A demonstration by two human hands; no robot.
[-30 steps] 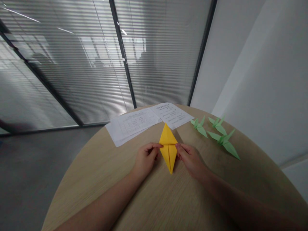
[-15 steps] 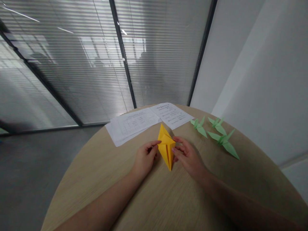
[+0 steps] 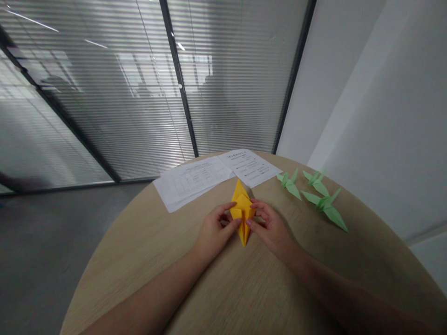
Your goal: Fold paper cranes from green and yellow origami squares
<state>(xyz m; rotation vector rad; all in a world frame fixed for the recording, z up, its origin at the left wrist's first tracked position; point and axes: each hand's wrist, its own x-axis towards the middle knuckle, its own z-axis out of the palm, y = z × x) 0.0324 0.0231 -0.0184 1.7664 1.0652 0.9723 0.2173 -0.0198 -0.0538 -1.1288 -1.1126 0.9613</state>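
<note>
Between my hands is a yellow folded origami paper [image 3: 243, 204], diamond-shaped, one point toward the far side and a narrow point toward me. My left hand [image 3: 216, 230] grips its left edge, with the thumb on the lower front flap. On the opposite edge, my right hand [image 3: 270, 225] pinches the paper between thumb and fingers. A slit runs down the lower half between the two thumbs. The fingers behind the paper are partly hidden.
Three green paper cranes [image 3: 325, 204] stand on the right of the round wooden table [image 3: 139, 260]. Printed sheets [image 3: 195, 179] lie at the far side, beyond my hands. A glass partition with blinds [image 3: 237, 102] and a white wall [image 3: 384, 116] are behind the table.
My left thumb has moved right onto the lower flap, and my right thumb has shifted slightly left and down. The yellow paper has turned slightly, its near point swinging left.
</note>
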